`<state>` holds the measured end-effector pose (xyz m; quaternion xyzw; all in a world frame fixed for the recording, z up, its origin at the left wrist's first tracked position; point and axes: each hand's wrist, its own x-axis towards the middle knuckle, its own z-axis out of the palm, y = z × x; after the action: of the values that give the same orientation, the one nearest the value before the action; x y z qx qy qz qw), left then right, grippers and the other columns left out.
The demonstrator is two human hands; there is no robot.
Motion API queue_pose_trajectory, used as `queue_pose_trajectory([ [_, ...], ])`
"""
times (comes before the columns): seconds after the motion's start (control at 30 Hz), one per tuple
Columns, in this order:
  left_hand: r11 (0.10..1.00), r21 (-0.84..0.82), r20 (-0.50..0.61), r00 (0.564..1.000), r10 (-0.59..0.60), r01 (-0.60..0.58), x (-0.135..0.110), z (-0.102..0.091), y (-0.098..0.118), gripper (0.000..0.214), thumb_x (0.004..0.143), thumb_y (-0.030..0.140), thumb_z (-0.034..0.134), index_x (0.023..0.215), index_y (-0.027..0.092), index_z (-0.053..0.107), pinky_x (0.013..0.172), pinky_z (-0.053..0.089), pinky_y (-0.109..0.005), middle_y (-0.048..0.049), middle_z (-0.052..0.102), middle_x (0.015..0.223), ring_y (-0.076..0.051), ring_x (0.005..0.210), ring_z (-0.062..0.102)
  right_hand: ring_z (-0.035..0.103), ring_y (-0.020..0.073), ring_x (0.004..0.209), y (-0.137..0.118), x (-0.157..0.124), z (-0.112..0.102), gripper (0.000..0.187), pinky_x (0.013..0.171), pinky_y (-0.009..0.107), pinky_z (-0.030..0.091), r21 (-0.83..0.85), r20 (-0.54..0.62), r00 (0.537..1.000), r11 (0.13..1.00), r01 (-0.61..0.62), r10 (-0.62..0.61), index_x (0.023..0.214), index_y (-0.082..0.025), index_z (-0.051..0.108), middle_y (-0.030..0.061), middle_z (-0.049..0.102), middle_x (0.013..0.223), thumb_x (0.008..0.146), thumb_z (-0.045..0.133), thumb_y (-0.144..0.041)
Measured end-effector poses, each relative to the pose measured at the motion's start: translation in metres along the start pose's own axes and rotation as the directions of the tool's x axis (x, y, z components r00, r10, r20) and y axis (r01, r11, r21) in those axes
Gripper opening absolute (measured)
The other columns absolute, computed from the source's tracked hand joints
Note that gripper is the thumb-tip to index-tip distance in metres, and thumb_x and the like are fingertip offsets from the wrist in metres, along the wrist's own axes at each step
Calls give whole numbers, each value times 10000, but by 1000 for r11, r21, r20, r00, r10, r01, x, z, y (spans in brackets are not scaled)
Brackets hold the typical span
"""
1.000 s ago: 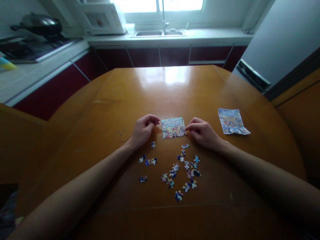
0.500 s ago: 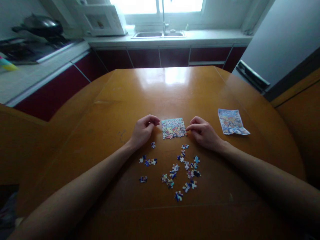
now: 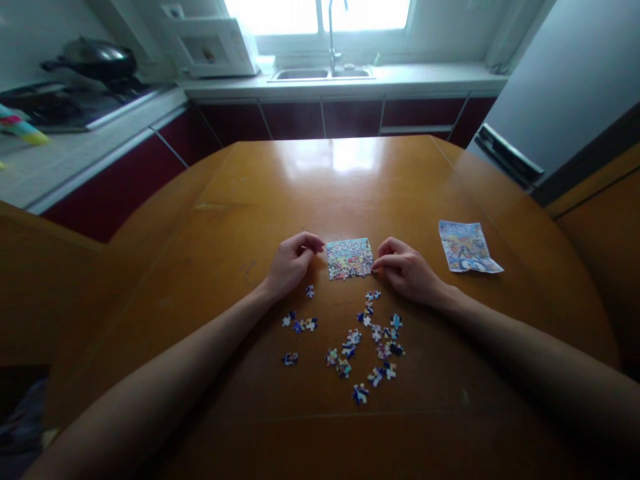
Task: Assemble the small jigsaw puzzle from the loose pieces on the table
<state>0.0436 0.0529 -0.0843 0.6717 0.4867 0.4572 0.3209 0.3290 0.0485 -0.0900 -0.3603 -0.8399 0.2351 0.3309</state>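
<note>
Now: small multicoloured rectangular part-assembled jigsaw block [image 3: 350, 259] lies flat on the orange-brown wooden worktop [image 3: 350, 180], long axis left-right. Left hand [image 3: 291, 265] touches the block's left edge, right hand [image 3: 407, 272] its right edge, both equally near. Fingers of each are curled together; cannot tell whether either pinches a piece. Loose multicoloured jigsaw pieces [image 3: 367, 347] lie on the block's near side.

Both bare forearms reach forward and converge. The left grip [image 3: 291, 262] lies knuckles-up, fingers curled, thumb meeting forefinger. The right grip [image 3: 406, 270] mirrors it, fingertips pinched inward.
</note>
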Motion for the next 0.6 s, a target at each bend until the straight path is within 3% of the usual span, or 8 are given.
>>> queue_pose_trajectory([
  [0.2, 988, 137, 162, 985, 50, -73, -4, 2, 3, 175, 832, 177, 597, 985, 175, 683, 665, 483, -273, -52, 692, 900, -137, 735, 591, 600, 206, 895, -4, 1, -1, 126, 758, 361, 501, -21, -4, 1000, 999, -29, 29, 945, -226, 708, 69, 623, 971, 871, 610, -195],
  [0.43, 948, 198, 353, 920, 168, -249, -4, -2, 14, 313, 791, 164, 649, 1094, 232, 684, 955, 478, -427, -60, 681, 1066, -236, 1048, 586, 606, 222, 913, -6, 2, 1, 133, 807, 384, 500, -132, 66, 997, 991, -33, 42, 954, -228, 665, 72, 629, 1008, 838, 702, -280],
  [0.6, 930, 202, 426, 883, 199, -307, -5, -3, 14, 446, 748, 155, 690, 1175, 279, 668, 1048, 437, -480, -57, 661, 1163, -263, 1130, 554, 604, 219, 902, -7, 2, 3, 125, 801, 378, 503, -156, 62, 996, 987, -47, 57, 941, -231, 651, 69, 619, 1003, 848, 701, -299],
])
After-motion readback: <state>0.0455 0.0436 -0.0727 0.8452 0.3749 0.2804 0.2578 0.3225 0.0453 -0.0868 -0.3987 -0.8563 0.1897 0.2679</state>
